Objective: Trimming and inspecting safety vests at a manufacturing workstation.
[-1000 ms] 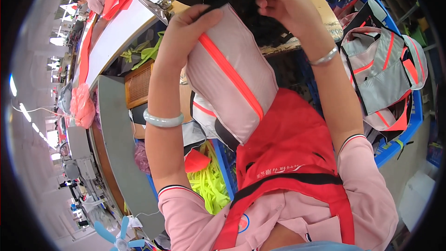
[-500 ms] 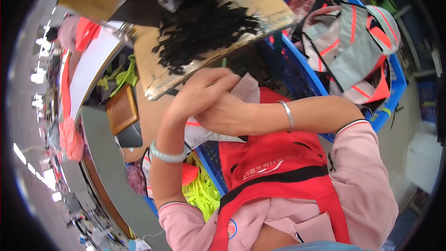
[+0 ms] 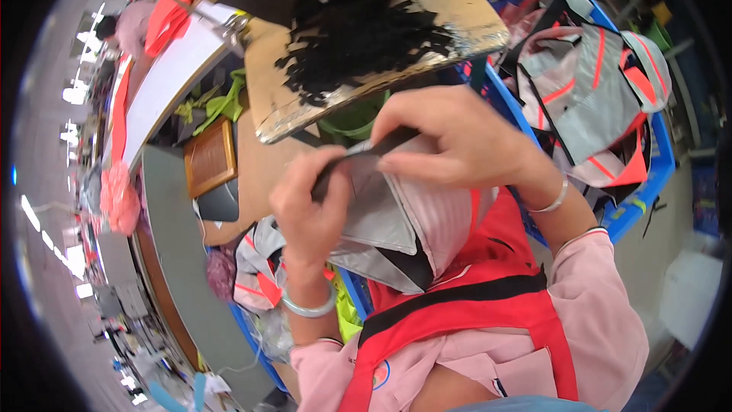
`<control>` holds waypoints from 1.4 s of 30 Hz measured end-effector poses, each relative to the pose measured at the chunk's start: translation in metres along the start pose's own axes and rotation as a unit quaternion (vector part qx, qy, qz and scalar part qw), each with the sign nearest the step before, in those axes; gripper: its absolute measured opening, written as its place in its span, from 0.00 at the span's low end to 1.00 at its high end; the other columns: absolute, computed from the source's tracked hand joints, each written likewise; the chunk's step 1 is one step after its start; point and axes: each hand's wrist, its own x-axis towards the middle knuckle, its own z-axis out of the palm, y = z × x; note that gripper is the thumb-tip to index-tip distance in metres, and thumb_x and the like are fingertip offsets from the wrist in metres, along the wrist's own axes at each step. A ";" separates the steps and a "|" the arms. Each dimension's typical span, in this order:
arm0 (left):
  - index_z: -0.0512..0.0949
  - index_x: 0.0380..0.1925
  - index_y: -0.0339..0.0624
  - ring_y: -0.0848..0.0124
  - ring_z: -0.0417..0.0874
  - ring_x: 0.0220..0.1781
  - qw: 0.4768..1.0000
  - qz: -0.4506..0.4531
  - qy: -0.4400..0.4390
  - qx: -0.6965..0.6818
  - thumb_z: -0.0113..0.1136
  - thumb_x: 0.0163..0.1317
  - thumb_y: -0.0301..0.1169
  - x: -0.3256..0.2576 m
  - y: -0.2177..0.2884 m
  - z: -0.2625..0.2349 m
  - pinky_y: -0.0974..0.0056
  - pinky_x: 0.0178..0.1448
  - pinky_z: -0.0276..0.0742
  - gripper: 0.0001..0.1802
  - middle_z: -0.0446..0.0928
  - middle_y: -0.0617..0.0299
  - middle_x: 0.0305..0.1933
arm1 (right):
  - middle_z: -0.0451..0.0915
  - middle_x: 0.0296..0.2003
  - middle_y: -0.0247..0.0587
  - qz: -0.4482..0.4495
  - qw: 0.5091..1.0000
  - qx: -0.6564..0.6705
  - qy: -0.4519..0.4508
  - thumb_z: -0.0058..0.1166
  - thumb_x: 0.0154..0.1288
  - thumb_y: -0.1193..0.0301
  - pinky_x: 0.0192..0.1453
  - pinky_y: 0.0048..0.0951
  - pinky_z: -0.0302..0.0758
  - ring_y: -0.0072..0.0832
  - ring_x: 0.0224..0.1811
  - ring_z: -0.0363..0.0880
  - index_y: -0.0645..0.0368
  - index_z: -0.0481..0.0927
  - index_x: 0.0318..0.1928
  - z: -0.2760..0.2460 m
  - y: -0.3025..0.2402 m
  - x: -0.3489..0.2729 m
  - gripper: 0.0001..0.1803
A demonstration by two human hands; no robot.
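Observation:
A grey and white fabric piece [image 3: 385, 217] with black edging and an orange stripe hangs in front of my red apron [image 3: 499, 236]. My left hand [image 3: 309, 198] is closed on the left end of its dark upper edge. Higher up and to the right, my right hand [image 3: 457, 137] pinches the same edge between thumb and fingers. Between the two hands the black edge arches, slightly smeared by motion. The lower folds fall loosely toward my lap.
Black strips [image 3: 358, 38] lie heaped on a wooden board [image 3: 267, 107] ahead. On the right stands a blue crate [image 3: 656, 175] full of similar grey and orange pieces [image 3: 587, 91]. A green bin [image 3: 354, 123] sits under the board. At far left, a person [image 3: 137, 27] bends over a white table [image 3: 171, 84].
My hands were crossed over each other and are now apart, both on the fabric piece. The fabric has come up and spread open between them. The view has shifted a little.

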 end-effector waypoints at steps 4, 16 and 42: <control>0.79 0.36 0.37 0.61 0.80 0.29 0.999 0.032 -0.031 0.018 0.60 0.53 0.21 0.043 0.017 -0.021 0.64 0.35 0.74 0.09 0.78 0.52 0.29 | 0.75 0.28 0.39 0.036 0.999 0.008 -0.008 0.64 0.49 0.66 0.36 0.27 0.70 0.29 0.30 0.74 0.63 0.75 0.37 -0.019 0.001 0.011 0.18; 0.78 0.44 0.32 0.76 0.76 0.32 0.974 -0.073 -0.213 -0.026 0.61 0.58 0.33 0.138 -0.044 -0.011 0.70 0.40 0.72 0.18 0.80 0.58 0.32 | 0.73 0.26 0.29 0.167 0.982 0.082 0.036 0.57 0.56 0.66 0.36 0.19 0.67 0.15 0.31 0.69 0.64 0.77 0.36 -0.028 0.065 0.074 0.13; 0.78 0.47 0.32 0.76 0.77 0.39 0.948 -0.183 -0.239 -0.106 0.64 0.56 0.36 0.188 -0.076 -0.012 0.72 0.47 0.72 0.22 0.80 0.62 0.39 | 0.79 0.29 0.30 0.216 0.960 0.165 0.067 0.61 0.53 0.61 0.40 0.16 0.68 0.16 0.32 0.75 0.61 0.81 0.39 -0.027 0.089 0.121 0.17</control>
